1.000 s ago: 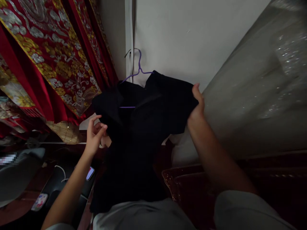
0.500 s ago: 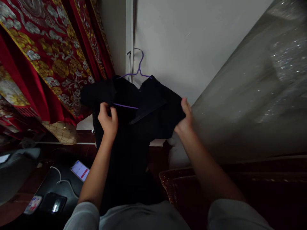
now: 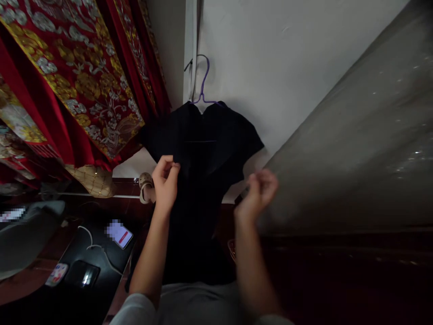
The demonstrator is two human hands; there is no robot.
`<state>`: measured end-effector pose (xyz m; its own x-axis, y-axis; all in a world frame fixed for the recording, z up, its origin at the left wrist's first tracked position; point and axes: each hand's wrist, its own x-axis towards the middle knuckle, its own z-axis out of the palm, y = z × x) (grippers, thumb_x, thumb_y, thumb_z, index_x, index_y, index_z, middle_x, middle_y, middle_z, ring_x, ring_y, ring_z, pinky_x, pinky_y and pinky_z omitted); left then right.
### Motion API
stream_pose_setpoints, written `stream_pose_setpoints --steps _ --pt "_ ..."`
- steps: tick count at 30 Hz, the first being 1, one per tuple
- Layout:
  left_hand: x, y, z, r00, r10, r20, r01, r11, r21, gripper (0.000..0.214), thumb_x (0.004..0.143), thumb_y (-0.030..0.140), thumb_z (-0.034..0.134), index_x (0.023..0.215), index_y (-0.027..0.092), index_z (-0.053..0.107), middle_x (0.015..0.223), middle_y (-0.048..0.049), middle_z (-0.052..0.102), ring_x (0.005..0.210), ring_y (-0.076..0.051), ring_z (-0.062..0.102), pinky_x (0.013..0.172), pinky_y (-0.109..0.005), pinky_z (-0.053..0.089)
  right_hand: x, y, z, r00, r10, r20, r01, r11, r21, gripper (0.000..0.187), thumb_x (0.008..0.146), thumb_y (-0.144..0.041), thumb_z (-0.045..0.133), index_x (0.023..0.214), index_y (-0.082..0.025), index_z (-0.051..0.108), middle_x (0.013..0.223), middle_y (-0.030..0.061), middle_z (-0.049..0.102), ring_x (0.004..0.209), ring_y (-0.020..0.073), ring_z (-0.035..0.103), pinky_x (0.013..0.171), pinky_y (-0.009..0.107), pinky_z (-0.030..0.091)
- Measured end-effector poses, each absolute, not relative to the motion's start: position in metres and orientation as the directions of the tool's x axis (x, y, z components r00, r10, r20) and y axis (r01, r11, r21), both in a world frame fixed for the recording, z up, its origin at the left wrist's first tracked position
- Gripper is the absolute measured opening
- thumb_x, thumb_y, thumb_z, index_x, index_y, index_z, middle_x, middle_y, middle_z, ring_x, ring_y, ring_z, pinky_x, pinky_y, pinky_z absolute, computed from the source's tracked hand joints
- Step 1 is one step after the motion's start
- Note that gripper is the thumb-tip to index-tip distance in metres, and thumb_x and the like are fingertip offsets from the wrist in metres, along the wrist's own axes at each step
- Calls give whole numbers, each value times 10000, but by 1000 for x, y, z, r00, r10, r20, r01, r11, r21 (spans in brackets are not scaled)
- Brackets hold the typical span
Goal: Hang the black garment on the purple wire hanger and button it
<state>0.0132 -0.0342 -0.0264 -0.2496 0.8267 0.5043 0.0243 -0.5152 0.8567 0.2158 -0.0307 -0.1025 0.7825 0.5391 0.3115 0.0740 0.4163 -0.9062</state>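
Note:
A black short-sleeved garment (image 3: 203, 171) with a wide collar hangs on a purple wire hanger (image 3: 203, 88). The hanger's hook is caught near a pale vertical strip on the wall. My left hand (image 3: 165, 180) is in front of the garment's left side, thumb and fingertips drawn together; whether cloth is pinched between them is too dark to tell. To the right, apart from the sleeve, my right hand (image 3: 257, 194) is slightly blurred, its fingers loosely curled with nothing visible in them.
Red cloth with gold and silver embroidery (image 3: 91, 85) hangs at left. Below it, a dark seat-like surface (image 3: 111, 253) bears a lit phone (image 3: 123, 237), a dark phone (image 3: 82, 273) and a white cable (image 3: 104, 255). Behind is a clog-clad foot (image 3: 146, 187). Translucent plastic sheeting (image 3: 355, 149) covers the right.
My right hand has let go of the sleeve and come down toward me. My left hand has shifted right and lower. The garment now hangs straighter, and the clog has come into view.

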Motion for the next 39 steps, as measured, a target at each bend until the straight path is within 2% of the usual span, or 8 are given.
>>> stream_pose_setpoints --steps 3,5,7,14,21,26,32,39 --pt "18 -57 -33 -222 889 401 -79 -426 901 69 924 311 690 907 254 656 746 4 591 636 -145 526 574 -272 445 158 -56 -125 273 949 159 -153 206 -967 341 837 -611 697 858 -280 619 834 52 651 812 272 643 814 456 566" --pt "20 -74 -35 -155 923 352 -142 -373 917 123 917 372 739 930 260 689 753 -2 628 613 -140 542 533 -263 439 132 -61 -127 -126 986 110 -215 81 -973 391 785 -640 743 787 -267 627 740 44 651 715 264 629 731 438 561" --pt "20 -88 -34 -128 935 330 -194 -350 916 174 906 413 774 950 256 715 777 -13 665 628 -142 583 517 -249 452 121 -62 -120 -235 963 129 -251 68 -966 398 766 -624 770 762 -254 623 736 34 671 705 248 631 723 408 553" --pt "17 -101 -34 -270 893 360 -206 -419 884 199 936 371 769 1048 208 744 789 5 696 673 -107 651 628 -190 527 139 -73 -97 -183 963 199 -207 160 -965 405 939 -526 598 693 -204 623 617 10 612 600 156 565 615 288 444" --pt "2 -95 -58 -30 901 432 220 -416 882 450 894 121 734 1328 231 691 1341 -77 705 1310 -229 628 1173 -390 457 153 -78 -89 -166 973 159 -112 141 -984 335 889 -378 553 633 -187 656 570 7 580 563 130 532 579 277 380" --pt "-6 -94 -69 60 909 413 401 -401 824 357 867 24 667 1173 198 727 1164 -74 734 1128 -218 681 1026 -358 529 145 -81 -90 -218 970 112 -113 89 -990 346 910 -402 551 653 -183 630 548 -18 498 537 110 464 556 264 342" --pt "13 -89 -76 35 902 431 358 -414 837 292 929 18 565 1113 175 729 1080 -66 743 1042 -183 698 955 -310 541 138 -82 -99 -104 986 133 -197 110 -974 395 939 -489 542 666 -205 523 566 -46 408 492 92 366 487 250 268" --pt "19 -91 -80 -5 925 380 268 -365 892 143 917 121 687 1029 180 755 1009 -57 769 983 -196 722 929 -319 560 145 -75 -121 128 958 256 -51 264 -963 428 1014 -514 498 714 -209 525 600 -40 401 544 110 372 528 256 311"
